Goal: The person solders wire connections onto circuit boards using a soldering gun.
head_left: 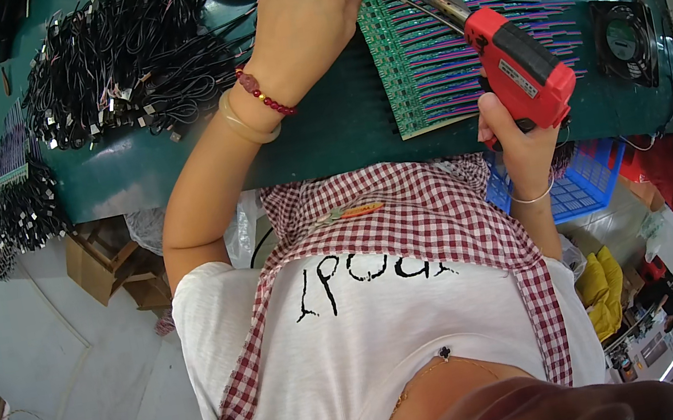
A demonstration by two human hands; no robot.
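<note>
Head view, our right hand (520, 143) gripping a red soldering gun (521, 69), our left hand (310, 21) pinching at the green circuit board (418, 61) edge, black cable pile (121, 59) crowding the table (323, 131) left side.

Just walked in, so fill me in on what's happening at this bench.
A person at a green table is working on a green circuit board panel with rows of coloured wires. The right hand grips a red soldering gun, its tip resting at the panel's top left corner. The left hand presses down beside that same corner. A heap of black cables lies to the left, and a small black fan sits to the right.
</note>
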